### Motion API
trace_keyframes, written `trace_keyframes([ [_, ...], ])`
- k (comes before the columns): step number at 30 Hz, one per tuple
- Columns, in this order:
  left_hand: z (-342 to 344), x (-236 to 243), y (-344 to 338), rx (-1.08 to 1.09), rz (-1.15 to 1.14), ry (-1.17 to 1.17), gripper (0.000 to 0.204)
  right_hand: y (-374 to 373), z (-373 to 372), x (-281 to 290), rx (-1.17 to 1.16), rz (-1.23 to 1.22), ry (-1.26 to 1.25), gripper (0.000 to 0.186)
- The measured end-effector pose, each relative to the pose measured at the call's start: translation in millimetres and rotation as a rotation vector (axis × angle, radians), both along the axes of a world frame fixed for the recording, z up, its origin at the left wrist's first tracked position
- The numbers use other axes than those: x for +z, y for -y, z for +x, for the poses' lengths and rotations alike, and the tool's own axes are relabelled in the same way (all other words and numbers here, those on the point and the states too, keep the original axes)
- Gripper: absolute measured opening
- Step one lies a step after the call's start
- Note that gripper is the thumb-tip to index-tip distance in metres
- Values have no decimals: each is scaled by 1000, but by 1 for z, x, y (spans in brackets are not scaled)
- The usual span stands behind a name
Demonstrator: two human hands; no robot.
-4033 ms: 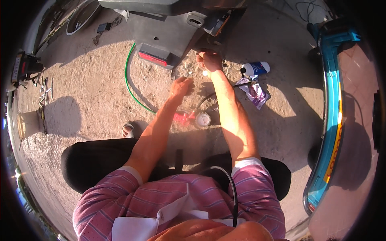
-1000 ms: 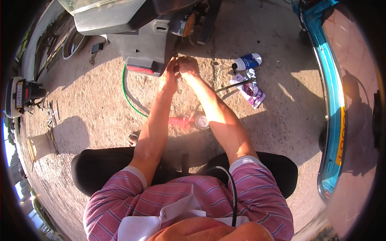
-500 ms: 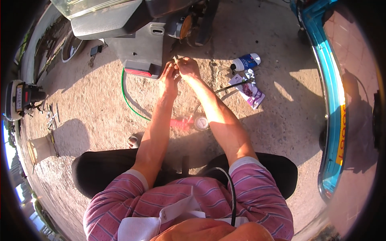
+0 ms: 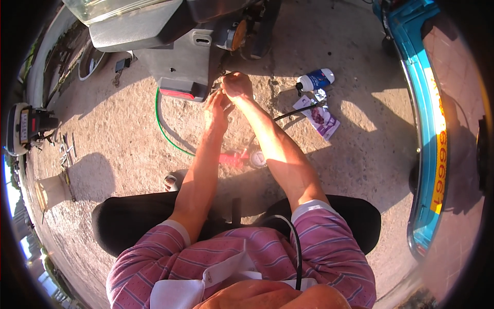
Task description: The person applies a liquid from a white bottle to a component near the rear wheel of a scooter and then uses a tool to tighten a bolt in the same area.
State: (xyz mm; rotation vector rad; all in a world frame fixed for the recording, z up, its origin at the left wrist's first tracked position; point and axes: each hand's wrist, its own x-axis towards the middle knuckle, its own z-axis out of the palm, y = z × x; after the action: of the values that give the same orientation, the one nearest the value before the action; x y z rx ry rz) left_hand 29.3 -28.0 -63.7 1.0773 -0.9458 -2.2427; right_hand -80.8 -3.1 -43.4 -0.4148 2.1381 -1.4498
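While I reached forward, my right hand (image 4: 236, 86) bent in close beside my left hand (image 4: 216, 108) | both curled narrow; whether they held anything I could not tell | grey panel (image 4: 182, 64) was just ahead-left | gauge (image 4: 258, 158) lay nearer me, bottle (image 4: 318, 80) right | ground (image 4: 131, 121) was rough, part sunlit; blue frame (image 4: 425, 226) stood far right

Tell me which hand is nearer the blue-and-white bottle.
Right. The right hand is to the left of the bottle, apart from it; the left hand is farther left and lower in the picture.
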Motion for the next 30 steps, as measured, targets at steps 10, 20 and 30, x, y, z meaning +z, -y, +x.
trace_keyframes([
  [10,-1,-11,-1,8,55,24,28,8,-8,-28,-27,-127,79,20],
  [20,-1,-18,-2,40,87,17,24,4,-5,-11,-32,-63,26,22],
  [30,-1,-18,-5,32,71,30,24,0,-10,6,-1,42,-35,27],
])
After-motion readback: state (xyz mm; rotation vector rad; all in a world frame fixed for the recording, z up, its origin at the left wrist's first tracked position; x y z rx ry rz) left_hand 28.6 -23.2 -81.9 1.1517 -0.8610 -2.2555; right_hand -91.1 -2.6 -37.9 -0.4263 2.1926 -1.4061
